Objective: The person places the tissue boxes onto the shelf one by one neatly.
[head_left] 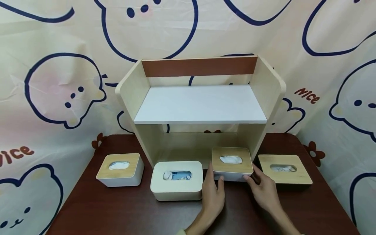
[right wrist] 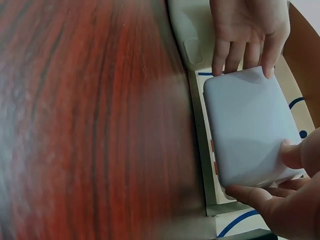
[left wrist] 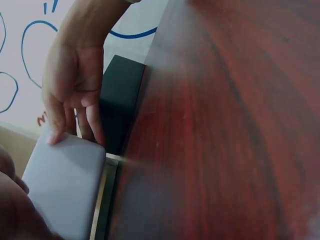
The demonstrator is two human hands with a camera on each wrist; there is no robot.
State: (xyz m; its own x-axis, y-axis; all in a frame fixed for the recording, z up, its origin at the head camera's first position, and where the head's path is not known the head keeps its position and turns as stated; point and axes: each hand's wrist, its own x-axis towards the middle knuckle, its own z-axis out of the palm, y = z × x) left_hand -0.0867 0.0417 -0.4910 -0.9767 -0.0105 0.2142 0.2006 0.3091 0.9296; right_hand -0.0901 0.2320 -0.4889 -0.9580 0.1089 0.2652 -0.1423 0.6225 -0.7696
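The left hand (head_left: 212, 195) and right hand (head_left: 263, 190), fingers partly curled, grasp opposite sides of a wooden-lidded tissue box (head_left: 232, 167) at the lower opening of a shelf unit (head_left: 199, 104), with a white box (head_left: 177, 186) and a dark box (head_left: 283, 178) flanking it on the table (head_left: 164, 217) and another box (head_left: 118, 174) farther left.

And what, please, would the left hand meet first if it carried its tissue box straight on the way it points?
Probably the lower shelf compartment, ahead of the left hand and the held tissue box, though depth is unclear.
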